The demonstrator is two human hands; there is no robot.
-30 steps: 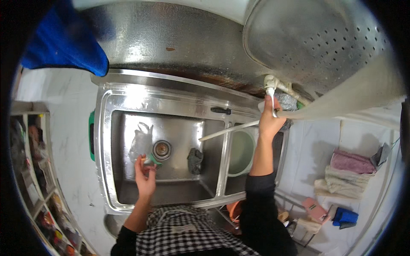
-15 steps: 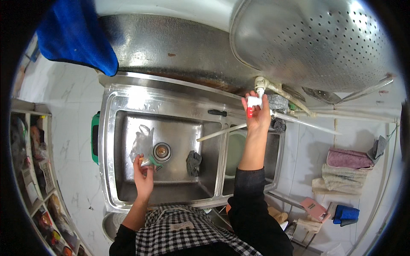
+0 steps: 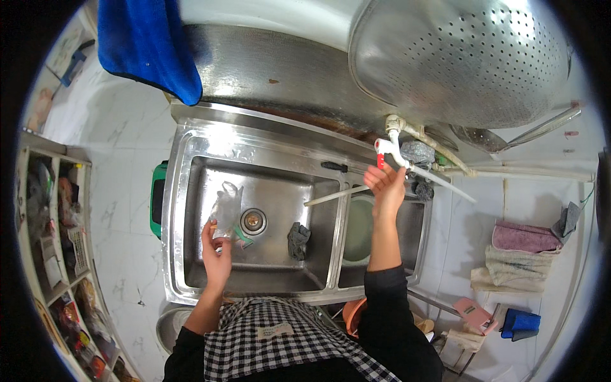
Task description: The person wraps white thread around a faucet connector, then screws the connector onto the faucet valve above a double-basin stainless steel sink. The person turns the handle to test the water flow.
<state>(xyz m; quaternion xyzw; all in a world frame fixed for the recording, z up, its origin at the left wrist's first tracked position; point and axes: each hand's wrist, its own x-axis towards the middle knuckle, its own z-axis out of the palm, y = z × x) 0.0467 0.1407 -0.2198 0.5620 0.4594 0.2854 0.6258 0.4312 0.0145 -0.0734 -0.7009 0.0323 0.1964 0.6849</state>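
My left hand (image 3: pixel 216 248) is pinched on a clear plastic bag (image 3: pixel 227 202) with a green part (image 3: pixel 242 235), inside the steel sink's large basin (image 3: pixel 280 272), left of the drain (image 3: pixel 253 221). My right hand (image 3: pixel 387 190), fingers loosely curved and thumb apart, is just below a white tap (image 3: pixel 393 146) with a red handle (image 3: pixel 380 160); whether it touches the tap is unclear. A pale hose (image 3: pixel 328 197) reaches over the large basin, where a dark grey cloth (image 3: pixel 298 242) lies. The smaller basin (image 3: pixel 407 248) holds a pale round tub (image 3: pixel 358 235).
A blue cloth (image 3: pixel 143 44) hangs upper left; a perforated steel strainer (image 3: pixel 458 57) is upper right. Shelving (image 3: pixel 58 172) stands left. Folded towels (image 3: pixel 515 254) are at right, a pink item (image 3: pixel 474 312) and blue cloth (image 3: pixel 520 325) below them. An orange bowl (image 3: pixel 353 315) is under the sink.
My right hand has moved down from the tap's handle, its grip loosened, and the red handle shows above it. My left hand still has the bag. The view has shifted slightly.
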